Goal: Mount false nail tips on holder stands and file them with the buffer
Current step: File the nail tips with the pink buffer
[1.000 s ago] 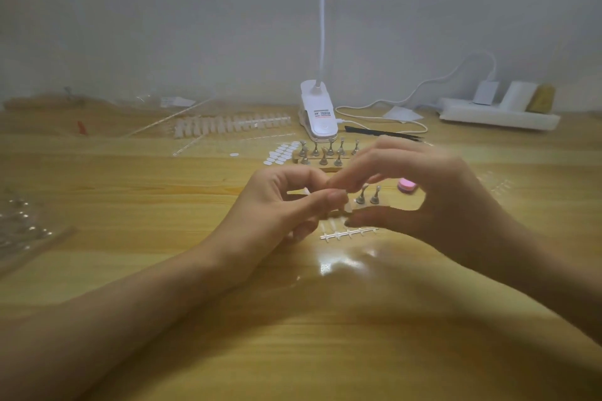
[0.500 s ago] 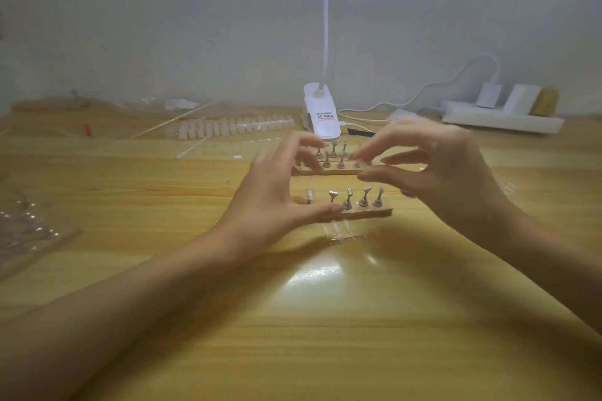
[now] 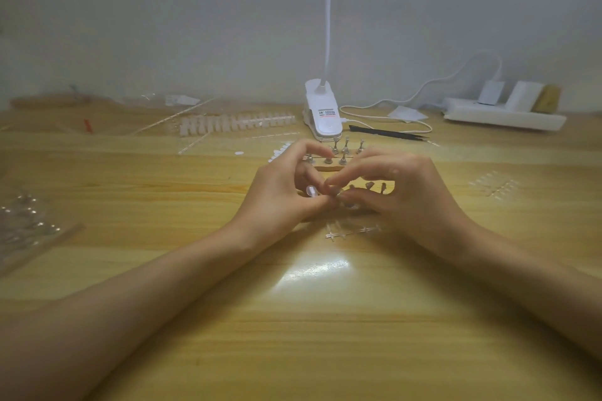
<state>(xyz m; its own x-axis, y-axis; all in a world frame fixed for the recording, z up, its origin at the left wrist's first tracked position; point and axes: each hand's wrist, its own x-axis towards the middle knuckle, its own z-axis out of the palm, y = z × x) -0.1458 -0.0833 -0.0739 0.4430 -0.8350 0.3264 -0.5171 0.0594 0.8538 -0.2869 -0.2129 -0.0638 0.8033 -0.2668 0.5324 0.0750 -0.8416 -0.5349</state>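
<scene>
My left hand (image 3: 283, 195) and my right hand (image 3: 404, 195) meet over the near row of holder stands (image 3: 383, 187), whose wooden base is mostly hidden by my fingers. My left thumb and fingers curl round the left end of that base. One white nail tip (image 3: 311, 190) stands mounted at that end. Right beside it my right thumb and forefinger pinch a small clear nail tip (image 3: 329, 193) over a stand; it is blurred. A second row of metal stands (image 3: 342, 153) sits just behind my hands.
An empty plastic sprue (image 3: 351, 231) lies in front of my hands. A strip of nail tips (image 3: 234, 122), a white clamp lamp (image 3: 322, 114), black tweezers (image 3: 387, 132) and a power strip (image 3: 505, 117) line the back. Loose tips (image 3: 495, 185) lie at right, a plastic bag (image 3: 26, 228) at left.
My right hand has dropped from above the far row to the near row. Both hands have closed in together, and my fingertips now meet beside the mounted tip.
</scene>
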